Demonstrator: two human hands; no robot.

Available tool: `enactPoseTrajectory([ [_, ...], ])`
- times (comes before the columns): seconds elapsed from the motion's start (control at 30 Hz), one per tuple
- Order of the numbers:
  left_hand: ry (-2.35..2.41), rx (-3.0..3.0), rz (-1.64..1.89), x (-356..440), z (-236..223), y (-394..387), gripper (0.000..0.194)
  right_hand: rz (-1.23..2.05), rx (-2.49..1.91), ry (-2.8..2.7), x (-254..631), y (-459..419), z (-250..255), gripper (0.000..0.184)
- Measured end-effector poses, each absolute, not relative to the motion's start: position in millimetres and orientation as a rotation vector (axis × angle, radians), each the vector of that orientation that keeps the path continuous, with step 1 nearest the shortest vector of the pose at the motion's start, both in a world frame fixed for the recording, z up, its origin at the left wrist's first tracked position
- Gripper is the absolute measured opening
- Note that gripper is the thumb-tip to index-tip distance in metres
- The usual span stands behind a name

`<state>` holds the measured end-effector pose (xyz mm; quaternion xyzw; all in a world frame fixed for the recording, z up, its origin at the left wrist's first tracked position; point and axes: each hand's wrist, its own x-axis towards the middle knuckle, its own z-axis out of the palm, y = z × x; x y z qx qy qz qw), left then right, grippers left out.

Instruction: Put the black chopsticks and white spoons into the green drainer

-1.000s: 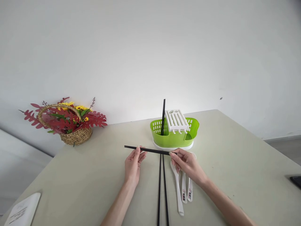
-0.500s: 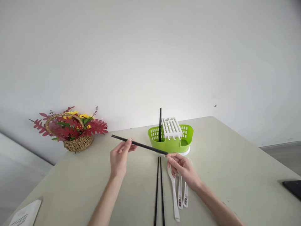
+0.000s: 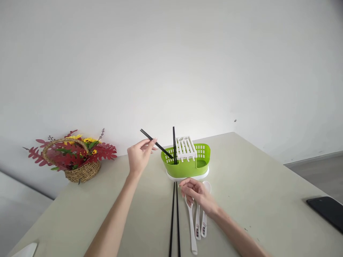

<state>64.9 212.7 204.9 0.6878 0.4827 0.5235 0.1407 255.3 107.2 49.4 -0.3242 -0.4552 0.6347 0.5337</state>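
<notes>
Black chopsticks pinched in left hand, contact with green basket unclear — right hand free, partly hiding spoons

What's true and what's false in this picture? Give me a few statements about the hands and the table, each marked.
1. The left hand holds black chopsticks slanting down toward the green basket. True.
2. All other chopsticks lie flat. False: some stand in the green basket.
3. The right hand is in front of the green basket, at the white spoons. True.
4. Flowers are on the right. False: the wicker flower basket is on the left.
</notes>
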Motion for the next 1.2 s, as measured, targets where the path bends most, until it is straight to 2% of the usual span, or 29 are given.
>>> enactPoseTrajectory([
  [0.2,1.536,2.324,1.071,80.2,187.8,246.9,0.047,1.523,-0.757,-1.11,255.1,110.0,53.2,0.048],
  [0.33,1.546,2.326,0.942,87.9,183.7,259.4,0.049,1.54,-0.757,-1.128,256.4,111.5,56.2,0.048],
  [0.8,1.553,2.27,0.894,98.5,185.1,274.5,0.049,1.556,-0.767,-1.154,257.9,116.3,54.1,0.045],
  [1.1,1.473,2.234,1.019,94.0,164.5,283.0,0.044,1.552,-0.774,-1.148,258.1,116.5,54.9,0.044],
  [1.2,1.506,2.123,1.229,87.8,150.1,273.5,0.044,1.555,-0.773,-1.137,259.3,116.3,56.9,0.045],
])
